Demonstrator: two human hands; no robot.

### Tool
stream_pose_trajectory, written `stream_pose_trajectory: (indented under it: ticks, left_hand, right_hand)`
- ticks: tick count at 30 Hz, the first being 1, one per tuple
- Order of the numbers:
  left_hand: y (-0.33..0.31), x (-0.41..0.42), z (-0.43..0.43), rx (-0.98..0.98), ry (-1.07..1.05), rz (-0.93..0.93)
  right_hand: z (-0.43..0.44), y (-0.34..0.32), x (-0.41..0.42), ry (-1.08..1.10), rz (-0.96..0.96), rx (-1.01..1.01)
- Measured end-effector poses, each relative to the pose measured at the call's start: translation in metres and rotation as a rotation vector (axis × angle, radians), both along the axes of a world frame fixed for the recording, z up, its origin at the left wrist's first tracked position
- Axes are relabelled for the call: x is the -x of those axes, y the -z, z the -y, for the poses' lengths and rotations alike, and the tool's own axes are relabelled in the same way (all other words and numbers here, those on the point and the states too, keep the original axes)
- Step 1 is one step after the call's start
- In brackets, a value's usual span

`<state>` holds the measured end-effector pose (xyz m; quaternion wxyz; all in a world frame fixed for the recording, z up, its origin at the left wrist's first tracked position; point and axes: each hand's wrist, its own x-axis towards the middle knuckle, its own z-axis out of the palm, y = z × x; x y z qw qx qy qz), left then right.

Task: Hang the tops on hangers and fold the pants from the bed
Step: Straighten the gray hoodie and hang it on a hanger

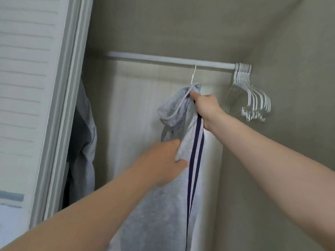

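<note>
Step in hand (by judgement): seating light-grey knit top with two navy stripes (159, 214) on thin white plastic hanger (193, 75), hook over white closet rod (154, 57).

Location: mid-rod, between darker grey hung garment (85, 138) at left and bunch of empty white hangers (252, 95) at right end.

Right hand (204, 107) clenched round bunched collar at hanger neck. Left hand (163, 156) pinching a fold of cloth lower down, thumb beneath.

To do well:
- Steady hanger neck with right.
- Draw cloth down and outward with left until shoulder sits on hanger arm (arms hidden under cloth, so seating unverifiable).
- No sideways tug, or hook may slide or lift off rod.

Long axis near vertical: collar up, hem below frame edge. Stripes along that axis, leaning slightly left toward bottom.
</note>
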<state>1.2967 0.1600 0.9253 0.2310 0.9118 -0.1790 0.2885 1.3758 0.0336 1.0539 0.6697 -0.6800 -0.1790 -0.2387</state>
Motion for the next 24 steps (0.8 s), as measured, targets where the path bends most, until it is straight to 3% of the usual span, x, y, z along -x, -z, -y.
stream_pose_trajectory:
  ticks: [10, 15, 24]
  left_hand:
    - [-0.087, -0.062, -0.009, -0.276, -0.318, 0.290]
    - [-0.087, -0.088, -0.006, -0.363, -0.357, 0.277]
    - [-0.094, -0.107, 0.003, -0.343, -0.326, 0.269]
  right_hand:
    - [-0.001, -0.090, -0.087, 0.047, 0.083, 0.029]
    - [-0.001, -0.089, -0.117, 0.025, 0.052, 0.081]
    - [0.006, -0.104, -0.128, 0.017, 0.137, 0.089]
